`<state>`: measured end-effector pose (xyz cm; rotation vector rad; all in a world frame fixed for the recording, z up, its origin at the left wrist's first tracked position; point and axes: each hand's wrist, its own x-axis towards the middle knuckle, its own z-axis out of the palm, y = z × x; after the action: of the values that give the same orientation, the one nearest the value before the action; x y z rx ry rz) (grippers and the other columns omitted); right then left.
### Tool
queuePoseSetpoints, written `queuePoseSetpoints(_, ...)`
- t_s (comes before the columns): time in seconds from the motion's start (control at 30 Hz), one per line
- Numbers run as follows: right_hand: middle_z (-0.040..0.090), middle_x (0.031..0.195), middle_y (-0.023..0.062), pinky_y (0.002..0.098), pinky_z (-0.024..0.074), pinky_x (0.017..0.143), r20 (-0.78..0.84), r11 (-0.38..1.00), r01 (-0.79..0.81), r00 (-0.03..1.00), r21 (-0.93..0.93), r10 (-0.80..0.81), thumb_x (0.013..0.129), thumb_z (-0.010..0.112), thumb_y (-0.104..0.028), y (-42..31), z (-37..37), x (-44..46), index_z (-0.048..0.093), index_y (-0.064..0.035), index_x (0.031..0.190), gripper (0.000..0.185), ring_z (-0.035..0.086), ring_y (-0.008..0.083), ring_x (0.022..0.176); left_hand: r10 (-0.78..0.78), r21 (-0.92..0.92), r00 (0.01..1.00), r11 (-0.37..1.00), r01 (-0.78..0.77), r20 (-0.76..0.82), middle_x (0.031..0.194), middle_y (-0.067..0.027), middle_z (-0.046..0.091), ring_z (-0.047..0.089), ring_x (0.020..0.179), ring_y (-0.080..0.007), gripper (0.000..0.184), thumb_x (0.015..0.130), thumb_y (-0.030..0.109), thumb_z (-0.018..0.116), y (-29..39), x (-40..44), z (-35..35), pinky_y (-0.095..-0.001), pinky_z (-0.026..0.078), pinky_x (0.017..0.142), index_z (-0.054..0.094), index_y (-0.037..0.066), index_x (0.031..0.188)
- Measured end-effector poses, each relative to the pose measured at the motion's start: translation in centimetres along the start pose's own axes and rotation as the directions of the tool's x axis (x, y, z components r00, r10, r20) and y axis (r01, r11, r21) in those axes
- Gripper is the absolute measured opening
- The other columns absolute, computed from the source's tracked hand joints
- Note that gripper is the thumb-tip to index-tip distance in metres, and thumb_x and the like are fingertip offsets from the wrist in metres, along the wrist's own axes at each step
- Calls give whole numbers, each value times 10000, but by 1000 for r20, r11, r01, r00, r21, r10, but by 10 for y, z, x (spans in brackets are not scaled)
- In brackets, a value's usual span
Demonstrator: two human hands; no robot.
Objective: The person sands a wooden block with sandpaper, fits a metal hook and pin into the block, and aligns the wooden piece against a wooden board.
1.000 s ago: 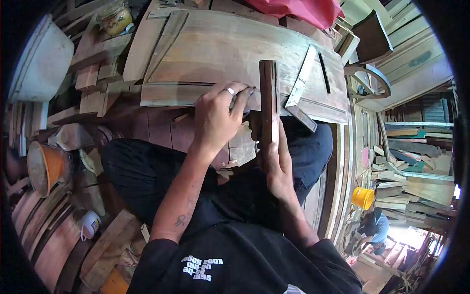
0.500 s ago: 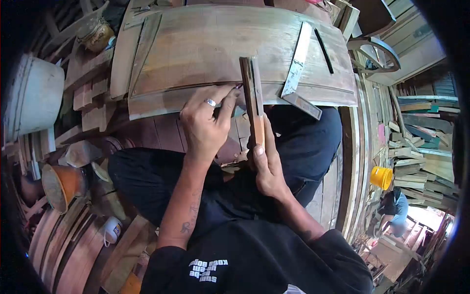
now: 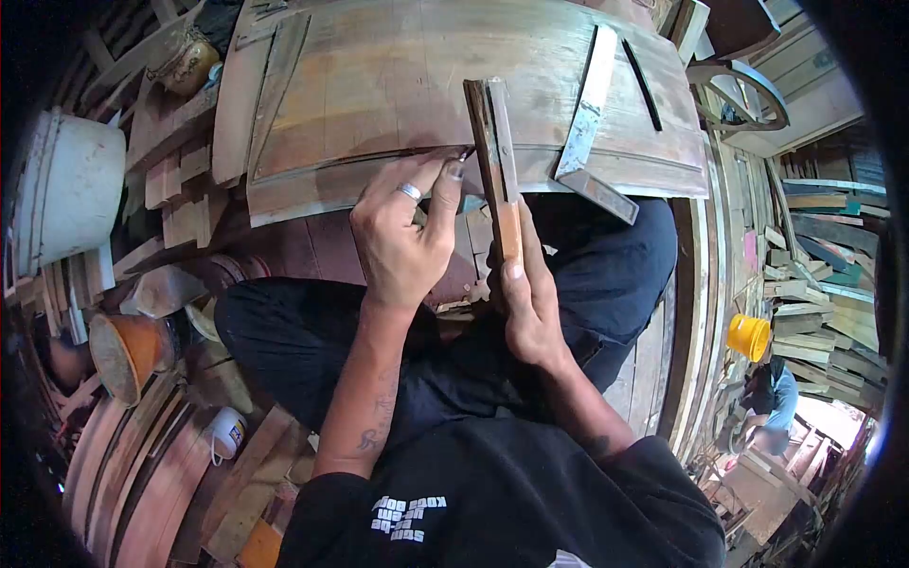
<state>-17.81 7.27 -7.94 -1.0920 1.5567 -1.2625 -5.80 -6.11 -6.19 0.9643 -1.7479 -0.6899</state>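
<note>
My right hand (image 3: 535, 317) is wrapped round the lower part of a narrow grooved wooden piece (image 3: 496, 156), holding it upright with the thumb on its front face. The piece is dark at its upper end and orange-brown near the thumb. My left hand (image 3: 402, 222), with a ring, is closed in a pinch just left of the piece; what lies between its fingertips is too small to make out. Both hands are at the near edge of a wide wooden panel (image 3: 379, 85). A try square (image 3: 585, 114) and a thin black stick (image 3: 642, 85) lie on the panel's right side.
A white bucket (image 3: 80, 189), an orange container (image 3: 142, 355) and a white mug (image 3: 225, 434) stand at left among wood offcuts. Stacked boards (image 3: 824, 246) and a yellow bucket (image 3: 748, 337) are at right. Another person (image 3: 775, 398) is at the lower right.
The grooved wooden piece and my right hand have shifted slightly upward in the view. My left hand keeps its pinch beside it. The panel and try square appear shifted slightly as the view moves.
</note>
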Motion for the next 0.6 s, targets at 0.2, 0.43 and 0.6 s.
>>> queuePoseSetpoints(0.2, 335, 1685, 303, 428, 228, 1279, 38, 1000, 4, 999, 30, -5, 1142, 388, -304, -2, -4, -1, 252, 79, 1649, 649, 302, 372, 1593, 18, 43, 1000, 999, -18, -4, 989, -135, 781, 736, 915, -340, 146, 967, 134, 738, -3, 1, 1, -422, 568, 820, 800, 25, 1042)
queuePoseSetpoints(0.43, 549, 1021, 9, 245, 394, 657, -24, 994, -52, 998, 100, 54, 1150, 437, -316, -3, 0, 2, 230, 25, 1680, 663, 416, 83, 749, 93, 60, 995, 994, -90, -37, 1003, -162, 783, 750, 956, -313, 174, 969, 91, 741, -3, 1, 4, -388, 574, 857, 792, -18, 1095)
queuePoseSetpoints(0.6, 482, 1595, 212, 351, 458, 1075, -14, 1000, -18, 1000, -1, 18, 1149, 425, -287, 0, -4, 1, 255, 65, 1661, 644, 594, 249, 1223, 27, 29, 999, 999, -27, -22, 981, -139, 787, 733, 922, -333, 199, 948, 152, 733, -5, 0, 5, -442, 563, 846, 809, 25, 1082)
